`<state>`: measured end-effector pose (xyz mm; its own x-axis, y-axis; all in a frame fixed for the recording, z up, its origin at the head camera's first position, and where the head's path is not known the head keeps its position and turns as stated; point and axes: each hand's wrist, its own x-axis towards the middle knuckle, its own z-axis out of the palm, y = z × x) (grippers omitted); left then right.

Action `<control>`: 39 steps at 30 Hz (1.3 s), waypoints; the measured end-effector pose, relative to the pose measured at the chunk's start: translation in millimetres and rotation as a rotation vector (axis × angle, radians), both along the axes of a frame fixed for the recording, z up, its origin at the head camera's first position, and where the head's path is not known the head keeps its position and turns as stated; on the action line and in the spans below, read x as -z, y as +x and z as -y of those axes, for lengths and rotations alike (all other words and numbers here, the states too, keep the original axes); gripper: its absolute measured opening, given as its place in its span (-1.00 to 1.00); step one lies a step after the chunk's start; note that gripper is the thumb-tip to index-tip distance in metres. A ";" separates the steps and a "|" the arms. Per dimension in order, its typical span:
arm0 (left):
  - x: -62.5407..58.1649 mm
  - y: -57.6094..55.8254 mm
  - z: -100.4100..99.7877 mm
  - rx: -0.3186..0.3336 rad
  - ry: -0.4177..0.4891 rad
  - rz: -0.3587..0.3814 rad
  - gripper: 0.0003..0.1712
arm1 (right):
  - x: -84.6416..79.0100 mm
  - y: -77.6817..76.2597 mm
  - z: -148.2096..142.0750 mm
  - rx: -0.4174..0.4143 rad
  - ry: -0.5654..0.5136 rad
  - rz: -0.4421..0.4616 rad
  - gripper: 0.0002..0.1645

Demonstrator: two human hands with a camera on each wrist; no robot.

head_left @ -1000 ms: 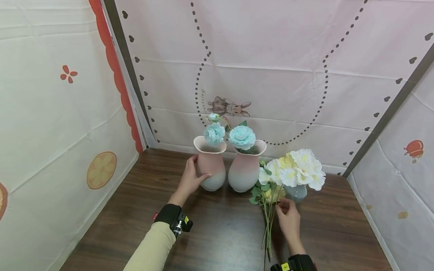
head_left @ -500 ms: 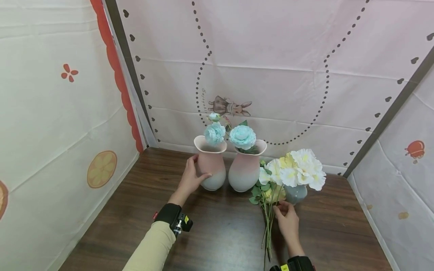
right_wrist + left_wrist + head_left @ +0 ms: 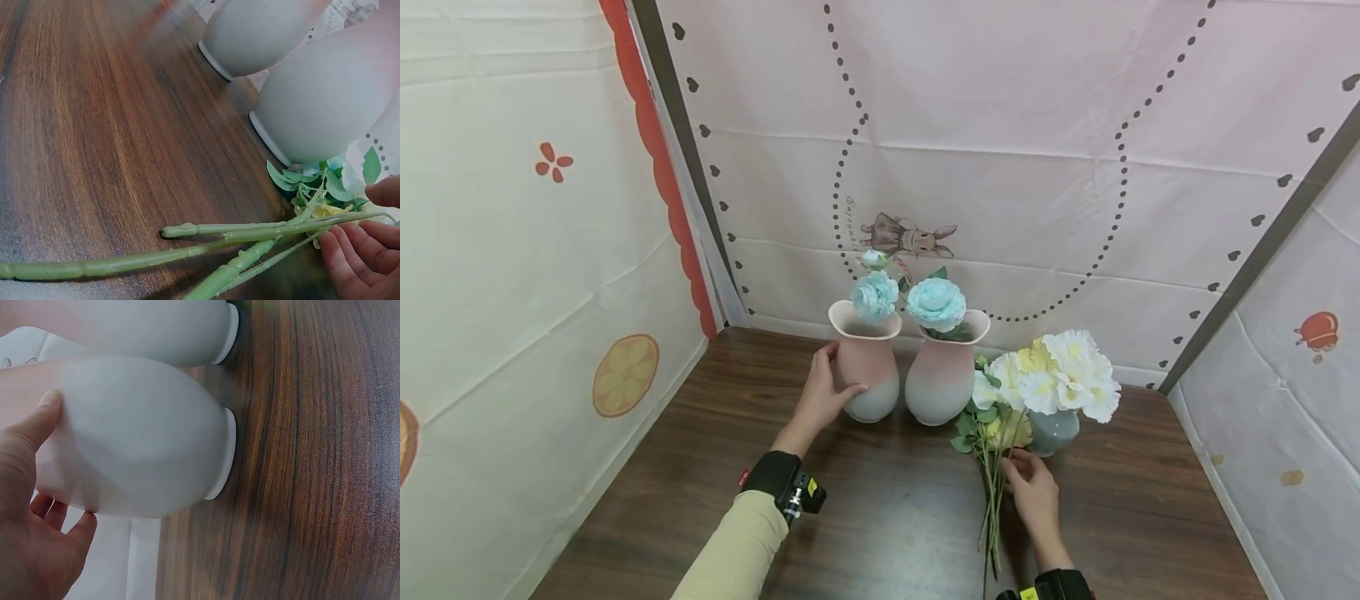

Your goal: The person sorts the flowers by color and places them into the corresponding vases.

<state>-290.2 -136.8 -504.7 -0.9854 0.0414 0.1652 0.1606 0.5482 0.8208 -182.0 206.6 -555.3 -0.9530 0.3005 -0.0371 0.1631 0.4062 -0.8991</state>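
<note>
In the head view my left hand (image 3: 822,392) rests on the left vase (image 3: 868,375), pink above and pale grey below. Its thumb lies across the front and its fingers curve round the left side, as the left wrist view also shows. A blue flower (image 3: 875,297) stands in this vase. My right hand (image 3: 1033,492) is beside the green stems (image 3: 995,508) of flowers lying on the table. In the right wrist view a stem (image 3: 350,216) passes between the parted thumb and fingers, with a visible gap. Contact there is unclear.
A matching vase (image 3: 938,383) with a blue flower (image 3: 936,304) stands just right of the held one. Farther right is a small grey-blue vase (image 3: 1055,431) beneath white and yellow flowers (image 3: 1071,371). The wooden table (image 3: 880,517) meets printed cloth walls (image 3: 985,208).
My right hand has shifted slightly left and toward me along the stems. The left hand, both pink vases and the flowers look unmoved.
</note>
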 end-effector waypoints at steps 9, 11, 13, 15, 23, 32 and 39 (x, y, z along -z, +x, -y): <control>-0.4 0.1 -0.3 -0.006 0.004 0.018 0.06 | 2.2 -1.4 0.0 -0.010 -0.061 0.000 -0.52; -0.1 -0.2 -0.4 -0.006 0.004 0.014 0.06 | 2.6 -1.0 0.0 -0.011 -0.083 -0.003 -0.53; 0.0 -0.2 -0.4 -0.006 0.004 0.011 0.06 | 2.7 -0.4 0.1 -0.011 -0.095 0.000 -0.53; -0.1 -0.2 -0.5 -0.007 0.004 0.009 0.05 | 2.7 -0.1 0.3 -0.011 -0.104 0.001 -0.53; -0.9 0.1 -0.4 -0.006 0.000 0.013 0.06 | 2.3 1.4 1.2 -0.007 -0.135 0.004 -0.53; -0.5 0.5 -0.2 -0.012 -0.002 0.012 0.06 | 3.7 2.4 2.0 0.008 -0.146 0.000 -0.58; -0.8 1.4 -0.4 -0.014 -0.003 0.016 0.05 | 4.1 2.8 3.2 0.010 -0.145 -0.005 -0.61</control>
